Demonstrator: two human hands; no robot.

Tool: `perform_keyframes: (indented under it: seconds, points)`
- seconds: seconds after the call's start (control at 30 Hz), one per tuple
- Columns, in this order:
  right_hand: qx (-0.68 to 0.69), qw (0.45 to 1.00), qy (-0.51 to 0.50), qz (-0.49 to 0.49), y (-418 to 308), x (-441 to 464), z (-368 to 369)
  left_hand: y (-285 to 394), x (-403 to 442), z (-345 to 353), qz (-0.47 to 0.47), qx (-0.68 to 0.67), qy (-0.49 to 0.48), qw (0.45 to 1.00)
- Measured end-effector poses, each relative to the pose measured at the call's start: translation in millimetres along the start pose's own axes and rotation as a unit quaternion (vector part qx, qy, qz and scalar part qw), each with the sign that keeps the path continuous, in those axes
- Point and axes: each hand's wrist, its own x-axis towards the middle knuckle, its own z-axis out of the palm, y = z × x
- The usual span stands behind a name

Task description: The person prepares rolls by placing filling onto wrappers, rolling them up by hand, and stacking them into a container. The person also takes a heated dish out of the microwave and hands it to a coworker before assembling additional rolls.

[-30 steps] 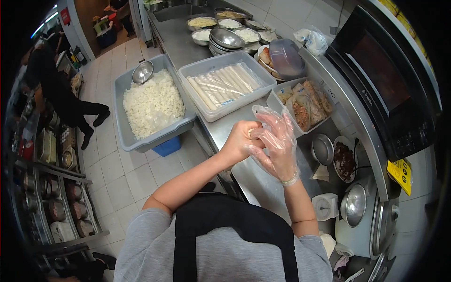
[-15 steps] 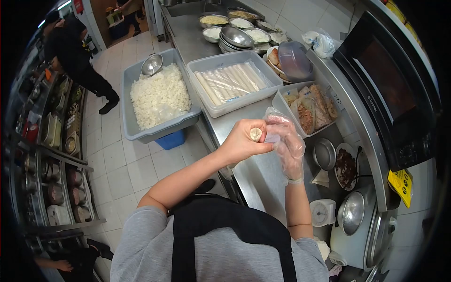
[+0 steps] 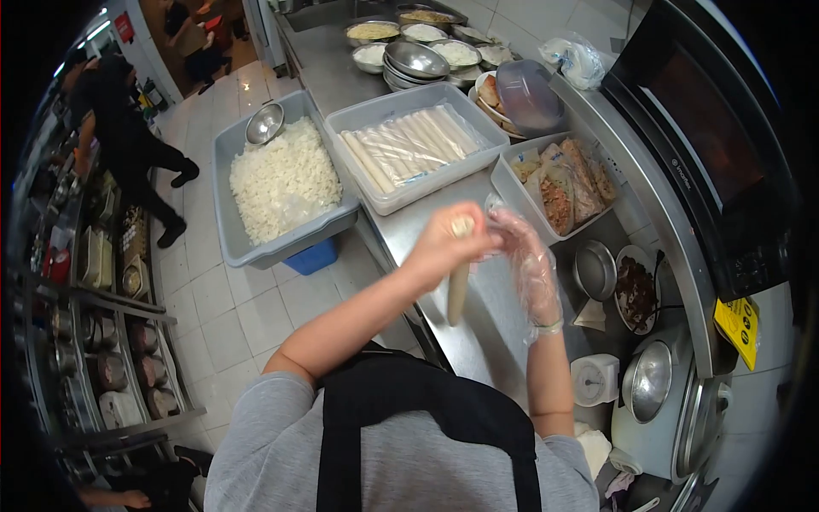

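My left hand (image 3: 444, 243), bare, is closed in a fist around a long pale roll (image 3: 457, 300). One end of the roll pokes out above the fist, and the rest hangs down over the steel counter. Beside it, my right hand (image 3: 531, 269) wears a clear plastic glove. Its fingers are curled and meet the left hand near the thumb; motion blur hides what they pinch. Behind my hands stands a clear plastic box (image 3: 401, 198) holding several similar pale rolls under plastic film.
Left of the box is a grey tub (image 3: 230, 230) of cooked rice with a metal bowl (image 3: 265, 124). To the right are a container (image 3: 570, 232) of bagged fillings, a plate of dark food (image 3: 636, 290) and a scale (image 3: 595, 381). Metal bowls (image 3: 416, 60) stand behind. A person (image 3: 128, 128) stands at the left shelves.
The roll has swung from pointing end-on at me to hanging down, showing its length. My right hand has shifted slightly. The person at left has changed stance.
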Motion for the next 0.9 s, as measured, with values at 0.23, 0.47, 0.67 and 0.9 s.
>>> perform_keyframes:
  seconds: [0.23, 0.47, 0.67, 0.9]
  points:
    - [0.395, 0.863, -0.014, 0.314, 57, 3, 33, 45, 64, -76, -0.034, -0.257, -0.042, 0.965]
    - [0.521, 0.766, -0.053, 0.373, 70, 94, 69, -9, 124, -173, -0.044, -0.326, -0.040, 0.943]
    - [-0.012, 0.984, -0.020, 0.179, 107, 182, 94, 66, 151, -219, 0.003, -0.318, 0.138, 0.938]
    - [-0.194, 0.913, -0.193, 0.302, 172, 212, 127, 81, 133, -329, 0.046, -0.195, 0.214, 0.956]
